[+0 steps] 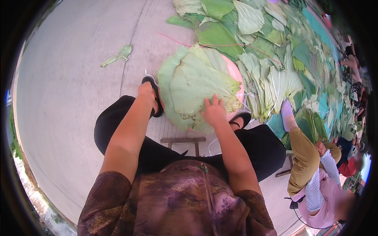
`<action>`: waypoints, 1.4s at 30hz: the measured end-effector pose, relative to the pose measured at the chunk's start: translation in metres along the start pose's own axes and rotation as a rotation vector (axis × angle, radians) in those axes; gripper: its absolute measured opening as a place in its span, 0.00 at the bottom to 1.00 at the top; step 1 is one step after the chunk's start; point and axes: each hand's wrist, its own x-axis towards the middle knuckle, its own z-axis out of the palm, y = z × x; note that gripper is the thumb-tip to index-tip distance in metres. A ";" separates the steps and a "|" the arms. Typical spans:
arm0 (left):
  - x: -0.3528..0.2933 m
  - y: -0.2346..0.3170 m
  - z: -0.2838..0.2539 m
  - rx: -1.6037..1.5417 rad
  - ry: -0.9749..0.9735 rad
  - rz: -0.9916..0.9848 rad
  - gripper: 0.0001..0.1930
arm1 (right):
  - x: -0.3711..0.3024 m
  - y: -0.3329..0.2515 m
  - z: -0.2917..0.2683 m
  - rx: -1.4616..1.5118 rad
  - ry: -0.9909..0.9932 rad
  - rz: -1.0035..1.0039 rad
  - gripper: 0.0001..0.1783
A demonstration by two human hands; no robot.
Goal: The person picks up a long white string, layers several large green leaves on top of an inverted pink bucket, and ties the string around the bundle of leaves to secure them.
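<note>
A stack of broad, pale green lotus leaves [197, 80], folded into fans, lies between my feet. It rests on a round pink base [233, 70] whose rim shows at the right. My right hand [215, 111] lies on the near right part of the top leaf with its fingers spread, close to where the veins gather. My left hand [146, 93] is left of the stack, beside my black left shoe [158, 108]. Its fingers are hard to make out against the foot, and whether they hold anything does not show. A thin white string [149, 74] curls just beyond it.
Many green leaves [220, 37] spread across the ground at the far side and right, with a red cord [224, 45] over them. White strings cross leaf bundles [271, 88]. A low stool [183, 140] is near me. A person in pink [325, 196] sits at the right.
</note>
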 end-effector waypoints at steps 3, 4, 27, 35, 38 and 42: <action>0.036 -0.017 0.009 0.039 -0.023 -0.147 0.27 | 0.003 0.000 -0.005 -0.016 -0.024 -0.012 0.33; 0.043 -0.017 0.011 0.072 -0.059 -0.212 0.31 | 0.005 -0.001 -0.008 -0.010 -0.042 -0.010 0.33; -0.014 0.008 0.011 -0.145 0.174 0.536 0.10 | -0.011 0.026 0.025 -0.052 0.143 -0.177 0.38; -0.129 0.017 0.038 1.034 -0.312 1.398 0.06 | -0.015 0.023 0.002 0.076 0.141 -0.116 0.35; -0.118 -0.011 0.060 1.232 -0.466 1.427 0.06 | -0.012 0.016 0.000 0.087 0.128 -0.114 0.32; -0.104 -0.050 0.092 1.295 -0.562 1.430 0.08 | -0.024 0.032 -0.001 0.104 0.177 -0.072 0.27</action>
